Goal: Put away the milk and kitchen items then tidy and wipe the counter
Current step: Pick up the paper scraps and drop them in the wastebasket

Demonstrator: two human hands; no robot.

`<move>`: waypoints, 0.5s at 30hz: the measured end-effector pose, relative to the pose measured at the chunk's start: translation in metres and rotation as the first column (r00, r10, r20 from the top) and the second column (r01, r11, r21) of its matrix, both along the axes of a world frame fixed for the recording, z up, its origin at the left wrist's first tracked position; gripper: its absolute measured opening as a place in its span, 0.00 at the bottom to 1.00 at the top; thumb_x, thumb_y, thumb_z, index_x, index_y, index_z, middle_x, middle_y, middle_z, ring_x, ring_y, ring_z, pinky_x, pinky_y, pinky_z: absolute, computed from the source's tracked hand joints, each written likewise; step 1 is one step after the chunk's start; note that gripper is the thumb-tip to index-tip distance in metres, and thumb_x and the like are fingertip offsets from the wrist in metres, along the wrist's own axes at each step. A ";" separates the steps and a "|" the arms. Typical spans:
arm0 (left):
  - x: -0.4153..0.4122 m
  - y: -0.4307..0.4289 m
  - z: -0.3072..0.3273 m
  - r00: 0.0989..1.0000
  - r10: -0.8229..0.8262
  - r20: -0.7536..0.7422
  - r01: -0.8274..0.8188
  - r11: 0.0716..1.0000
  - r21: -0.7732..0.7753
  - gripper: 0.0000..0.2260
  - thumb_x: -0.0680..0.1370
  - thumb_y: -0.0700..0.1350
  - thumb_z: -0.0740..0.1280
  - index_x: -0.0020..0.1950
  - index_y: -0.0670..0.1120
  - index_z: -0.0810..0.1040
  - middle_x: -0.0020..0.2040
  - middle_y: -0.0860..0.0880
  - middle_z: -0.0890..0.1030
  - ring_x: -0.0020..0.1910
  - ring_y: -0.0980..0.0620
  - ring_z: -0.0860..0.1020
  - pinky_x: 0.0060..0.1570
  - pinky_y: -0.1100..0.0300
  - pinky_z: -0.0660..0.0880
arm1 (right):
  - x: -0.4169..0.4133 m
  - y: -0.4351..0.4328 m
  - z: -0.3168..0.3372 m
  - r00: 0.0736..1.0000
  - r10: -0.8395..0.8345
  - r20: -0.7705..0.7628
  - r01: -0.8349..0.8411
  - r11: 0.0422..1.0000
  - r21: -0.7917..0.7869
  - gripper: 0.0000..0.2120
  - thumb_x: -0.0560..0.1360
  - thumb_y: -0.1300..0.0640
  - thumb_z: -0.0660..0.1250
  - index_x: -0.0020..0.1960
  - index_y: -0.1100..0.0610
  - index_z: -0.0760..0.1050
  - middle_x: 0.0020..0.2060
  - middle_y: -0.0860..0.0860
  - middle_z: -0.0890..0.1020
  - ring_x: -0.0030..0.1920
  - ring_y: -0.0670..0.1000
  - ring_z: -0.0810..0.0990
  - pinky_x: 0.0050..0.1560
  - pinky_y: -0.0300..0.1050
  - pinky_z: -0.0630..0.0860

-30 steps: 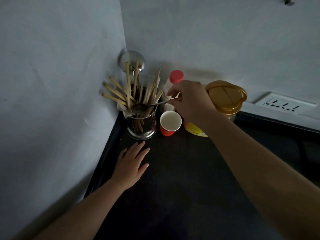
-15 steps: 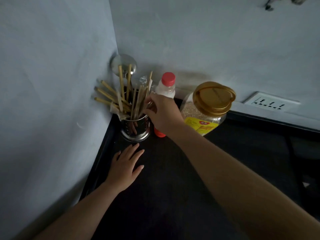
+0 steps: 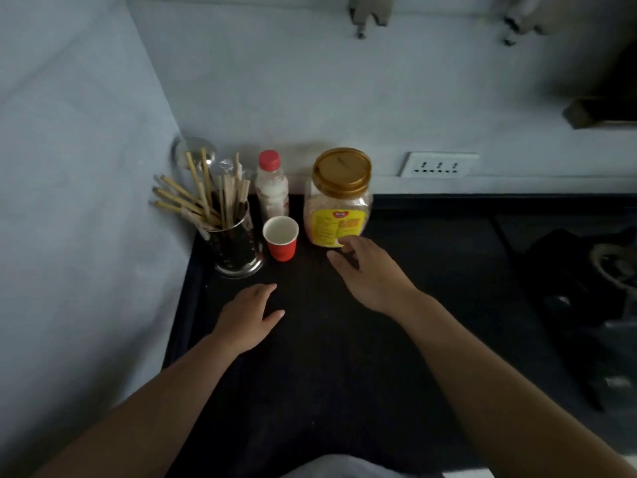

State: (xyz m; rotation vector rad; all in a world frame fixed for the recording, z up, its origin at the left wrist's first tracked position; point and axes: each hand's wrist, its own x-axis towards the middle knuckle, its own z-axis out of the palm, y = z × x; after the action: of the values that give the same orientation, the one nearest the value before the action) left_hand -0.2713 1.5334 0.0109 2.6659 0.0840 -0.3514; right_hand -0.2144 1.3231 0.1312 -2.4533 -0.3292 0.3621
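Observation:
In the corner of the black counter stands a steel utensil holder full of wooden chopsticks. Right of it are a small bottle with a red cap, a red paper cup in front of that bottle, and a clear jar with a gold lid and yellow label. My right hand hovers empty just in front of the jar, fingers loosely apart. My left hand rests flat on the counter, in front of the holder.
White walls meet at the corner behind the holder. A wall socket sits right of the jar. A dark stove area with a cloth-like heap lies at the right. Hooks hang high on the back wall.
My right hand put the spoon into the utensil holder, let go, and drew back to the right, in front of the jar. The left hand stayed flat on the counter.

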 end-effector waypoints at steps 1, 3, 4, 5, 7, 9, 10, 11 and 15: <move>-0.006 -0.015 0.012 1.000 -0.010 0.017 0.011 0.999 -0.046 0.27 0.76 0.56 0.61 0.73 0.50 0.60 0.71 0.50 0.66 0.69 0.52 0.65 0.65 0.54 0.67 | -0.015 -0.016 0.003 1.000 -0.029 0.002 0.029 0.999 0.015 0.24 0.76 0.42 0.58 0.69 0.51 0.64 0.64 0.49 0.72 0.61 0.48 0.72 0.58 0.44 0.71; -0.022 -0.048 0.035 0.998 -0.053 0.041 0.057 0.991 -0.124 0.26 0.76 0.56 0.61 0.73 0.53 0.60 0.69 0.53 0.68 0.67 0.55 0.68 0.62 0.57 0.68 | -0.048 -0.049 0.006 0.997 -0.072 0.005 0.072 0.996 0.051 0.23 0.76 0.43 0.59 0.69 0.50 0.64 0.63 0.48 0.72 0.60 0.46 0.72 0.58 0.44 0.72; -0.033 -0.066 0.046 0.995 -0.081 0.053 0.088 0.985 -0.149 0.25 0.76 0.57 0.61 0.72 0.54 0.60 0.68 0.55 0.69 0.65 0.56 0.68 0.61 0.59 0.68 | -0.066 -0.066 0.006 0.996 -0.090 0.006 0.090 0.994 0.063 0.23 0.76 0.43 0.59 0.68 0.50 0.65 0.63 0.47 0.72 0.59 0.44 0.72 0.57 0.42 0.71; -0.046 -0.084 0.055 0.992 -0.108 0.069 0.118 0.977 -0.176 0.25 0.76 0.57 0.61 0.72 0.56 0.60 0.67 0.56 0.69 0.65 0.58 0.68 0.60 0.61 0.67 | -0.084 -0.083 0.004 0.994 -0.110 0.003 0.110 0.991 0.073 0.23 0.76 0.43 0.59 0.68 0.49 0.65 0.62 0.45 0.72 0.58 0.43 0.71 0.56 0.40 0.71; -0.076 -0.120 0.069 0.984 -0.143 0.101 0.165 0.953 -0.256 0.23 0.76 0.58 0.60 0.70 0.58 0.63 0.64 0.60 0.70 0.62 0.63 0.68 0.58 0.65 0.65 | -0.124 -0.117 -0.002 0.986 -0.168 -0.013 0.168 0.981 0.096 0.22 0.75 0.42 0.59 0.67 0.47 0.65 0.60 0.43 0.72 0.56 0.40 0.71 0.55 0.38 0.69; -0.110 -0.159 0.077 0.981 -0.156 0.111 0.186 0.911 -0.368 0.20 0.75 0.58 0.60 0.67 0.58 0.66 0.61 0.62 0.72 0.60 0.65 0.70 0.56 0.67 0.66 | -0.164 -0.152 -0.008 0.969 -0.246 -0.033 0.248 0.958 0.143 0.21 0.75 0.42 0.59 0.66 0.47 0.67 0.59 0.42 0.73 0.56 0.40 0.71 0.55 0.37 0.69; -0.126 -0.179 0.081 0.983 -0.151 0.100 0.180 0.884 -0.431 0.19 0.75 0.58 0.60 0.66 0.59 0.68 0.60 0.63 0.73 0.59 0.66 0.70 0.56 0.67 0.67 | -0.185 -0.170 -0.011 0.955 -0.292 -0.044 0.295 0.938 0.182 0.20 0.75 0.42 0.59 0.65 0.47 0.68 0.59 0.42 0.74 0.57 0.40 0.72 0.55 0.37 0.69; -0.141 -0.200 0.083 0.987 -0.141 0.080 0.162 0.853 -0.495 0.18 0.75 0.59 0.59 0.64 0.59 0.70 0.59 0.63 0.74 0.58 0.67 0.71 0.56 0.67 0.68 | -0.206 -0.189 -0.014 0.938 -0.342 -0.057 0.346 0.912 0.223 0.20 0.75 0.42 0.59 0.65 0.47 0.68 0.59 0.43 0.74 0.57 0.41 0.72 0.55 0.36 0.69; -0.190 -0.287 0.079 0.976 -0.216 -0.004 0.164 0.754 -0.635 0.13 0.75 0.61 0.59 0.58 0.61 0.74 0.56 0.62 0.78 0.55 0.69 0.73 0.51 0.68 0.69 | -0.285 -0.265 -0.020 0.851 -0.524 -0.039 0.514 0.815 0.267 0.20 0.76 0.41 0.56 0.64 0.48 0.70 0.59 0.43 0.75 0.55 0.41 0.73 0.50 0.30 0.68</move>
State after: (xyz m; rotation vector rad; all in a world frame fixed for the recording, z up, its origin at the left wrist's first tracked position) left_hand -0.4611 1.2468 0.0903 1.9835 -0.2487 -0.4539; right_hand -0.4997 1.0576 0.1115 -2.1678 0.2716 0.0279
